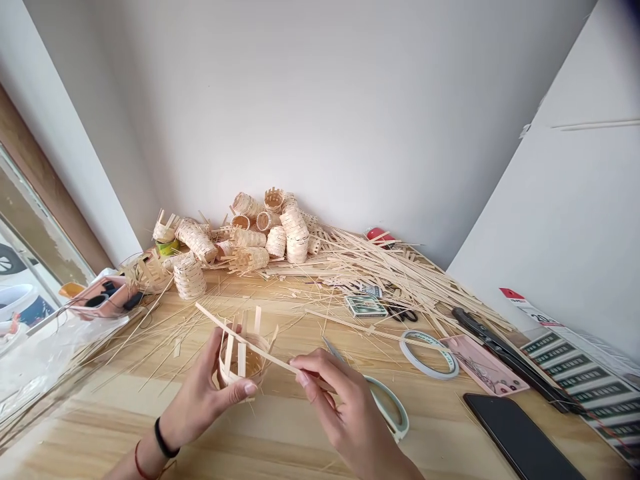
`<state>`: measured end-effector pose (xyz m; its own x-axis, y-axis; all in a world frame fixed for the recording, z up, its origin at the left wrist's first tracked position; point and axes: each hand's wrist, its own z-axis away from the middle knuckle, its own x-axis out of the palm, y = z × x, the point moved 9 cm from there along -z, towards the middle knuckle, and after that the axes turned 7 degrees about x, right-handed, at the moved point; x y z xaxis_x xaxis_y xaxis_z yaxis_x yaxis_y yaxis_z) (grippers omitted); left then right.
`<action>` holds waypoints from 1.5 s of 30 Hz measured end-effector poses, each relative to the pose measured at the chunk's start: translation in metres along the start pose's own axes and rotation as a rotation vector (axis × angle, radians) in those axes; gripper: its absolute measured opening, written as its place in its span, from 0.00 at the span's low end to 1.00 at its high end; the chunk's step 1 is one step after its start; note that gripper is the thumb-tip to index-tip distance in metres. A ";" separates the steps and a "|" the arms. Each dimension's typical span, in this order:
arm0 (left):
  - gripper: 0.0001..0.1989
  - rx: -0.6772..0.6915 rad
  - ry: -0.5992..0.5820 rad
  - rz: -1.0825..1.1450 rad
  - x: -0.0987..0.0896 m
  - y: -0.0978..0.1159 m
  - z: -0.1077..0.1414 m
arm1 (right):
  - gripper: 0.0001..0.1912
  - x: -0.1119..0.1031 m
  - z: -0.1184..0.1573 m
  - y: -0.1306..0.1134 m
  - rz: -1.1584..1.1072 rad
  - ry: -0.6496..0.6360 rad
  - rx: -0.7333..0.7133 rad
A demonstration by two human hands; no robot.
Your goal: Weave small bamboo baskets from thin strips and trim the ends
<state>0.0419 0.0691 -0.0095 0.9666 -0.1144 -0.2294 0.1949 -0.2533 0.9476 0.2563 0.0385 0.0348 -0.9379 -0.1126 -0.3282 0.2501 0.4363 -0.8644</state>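
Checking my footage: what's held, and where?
The left hand cradles a small woven bamboo basket by its side; the right hand pinches a thin pale bamboo strip near one end.

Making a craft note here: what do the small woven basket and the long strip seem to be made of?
The small woven basket looks like pale split bamboo or cane, apparently unvarnished, with flat woven strips and a matte finish. The long strip looks like the same raw, thin, pale material, though the exact plant can't be told from here.

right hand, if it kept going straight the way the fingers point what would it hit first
Probably the small bamboo basket held in the left hand. The fingertips of the right hand point toward it, pinching a thin bamboo strip that crosses it. Depth is hard to judge from this view.
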 end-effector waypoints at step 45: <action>0.31 -0.058 -0.226 -0.008 0.014 0.003 0.000 | 0.21 -0.004 0.000 -0.014 0.251 -0.051 -0.269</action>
<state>0.0560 0.0669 -0.0100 0.9042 -0.3267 -0.2750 0.2183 -0.1999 0.9552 0.2562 0.0326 0.0485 -0.8405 -0.0140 -0.5417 0.3919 0.6746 -0.6255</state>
